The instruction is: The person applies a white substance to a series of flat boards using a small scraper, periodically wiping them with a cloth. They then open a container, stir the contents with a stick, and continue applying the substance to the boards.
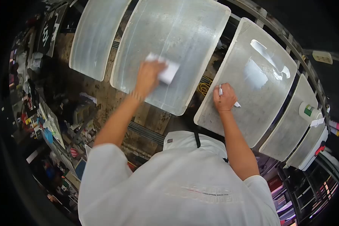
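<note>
My left hand (148,77) is pressed over a flat white sheet (170,71), paper or thin card, on a grey rounded-corner panel (173,28). Motion blurs the sheet and the fingertips. On the neighbouring panel to the right (248,109), my right hand (225,98) is closed in a fist around a crumpled white piece of paper or tissue (237,104), whose ends stick out on both sides. A glossy wet patch (255,73) and a shiny streak (269,58) lie farther up that same panel.
Another grey panel (96,37) stands at the left. To the right, a white container with a green label (309,111) rests on a narrower panel (290,128). Yellow cable (204,87) shows in a gap. A metal rail (290,41) runs along the far ends. Cluttered shelving (52,128) is at left.
</note>
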Demonstrator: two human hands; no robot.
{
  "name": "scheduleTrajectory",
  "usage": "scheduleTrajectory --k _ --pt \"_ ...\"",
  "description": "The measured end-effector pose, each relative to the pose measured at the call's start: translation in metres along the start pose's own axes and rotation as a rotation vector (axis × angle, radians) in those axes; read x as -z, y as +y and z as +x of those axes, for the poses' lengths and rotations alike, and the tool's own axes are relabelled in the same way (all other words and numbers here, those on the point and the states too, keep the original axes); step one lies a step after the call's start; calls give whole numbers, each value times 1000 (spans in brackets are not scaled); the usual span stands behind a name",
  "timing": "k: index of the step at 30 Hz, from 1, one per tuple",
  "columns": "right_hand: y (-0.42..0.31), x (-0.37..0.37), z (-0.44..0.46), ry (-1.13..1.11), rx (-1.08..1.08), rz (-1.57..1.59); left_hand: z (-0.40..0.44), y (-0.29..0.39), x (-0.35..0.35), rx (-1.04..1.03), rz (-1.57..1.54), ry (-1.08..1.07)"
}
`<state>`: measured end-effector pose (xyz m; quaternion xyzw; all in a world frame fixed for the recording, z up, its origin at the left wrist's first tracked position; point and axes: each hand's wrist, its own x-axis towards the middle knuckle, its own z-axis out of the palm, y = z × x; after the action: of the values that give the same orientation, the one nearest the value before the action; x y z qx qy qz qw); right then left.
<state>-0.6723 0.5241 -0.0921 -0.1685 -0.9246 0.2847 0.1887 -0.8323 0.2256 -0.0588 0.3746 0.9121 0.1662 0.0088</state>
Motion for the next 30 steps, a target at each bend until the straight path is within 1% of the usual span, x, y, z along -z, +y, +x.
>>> scheduleTrajectory --k 3,4,6,7,9,10,11,12,14,15,16,17,18,19,20,22,24,26,28,29,30 --pt "-2 0 1 -4 -24 7 -116 38 29 118 14 -165" --pt "-2 1 -1 -5 -21 12 -134 43 42 122 19 -163" --pt "-1 0 1 -14 -2 -38 -149 41 64 191 -71 -351" --pt "1 -2 0 -9 5 -31 -139 31 70 194 -63 -345" --pt "6 -4 -2 -29 33 -89 -96 -8 72 207 -155 -233" --pt "6 -3 -2 -29 37 -88 -59 -26 69 179 -131 -145" --pt "6 -2 -2 -34 38 -83 -9 -44 67 148 -107 -57" --pt "5 -2 -1 -37 38 -79 43 -59 74 80 14 -20" --pt "5 -1 -2 -46 29 -78 144 -112 59 -23 45 72" --pt "5 -2 -3 -63 12 -79 191 -132 54 -49 81 76" --pt "6 -2 -3 -70 7 -85 230 -143 51 1 132 49" --pt "6 -3 -4 -62 6 -66 258 -161 40 41 128 65" --pt "7 -3 -5 -58 5 -46 279 -189 23 -63 -11 104" --pt "7 -1 -6 -76 0 -47 286 -185 25 35 -19 21" --pt "7 -1 -4 -68 15 -57 283 -181 26 79 -30 -13" --pt "8 -3 -6 -71 22 -58 250 -170 29 131 -35 -60" --pt "8 -3 -5 -58 35 -77 188 -161 34 43 90 -34" --pt "9 -2 -5 -69 33 -87 98 -155 42 -96 46 58" --pt "9 -2 -7 -77 32 -99 -3 -126 56 1 75 37" --pt "9 -3 -6 -66 34 -100 -58 -114 56 84 29 48" --pt "8 -4 -6 -55 36 -100 -114 -114 53 123 -37 26"
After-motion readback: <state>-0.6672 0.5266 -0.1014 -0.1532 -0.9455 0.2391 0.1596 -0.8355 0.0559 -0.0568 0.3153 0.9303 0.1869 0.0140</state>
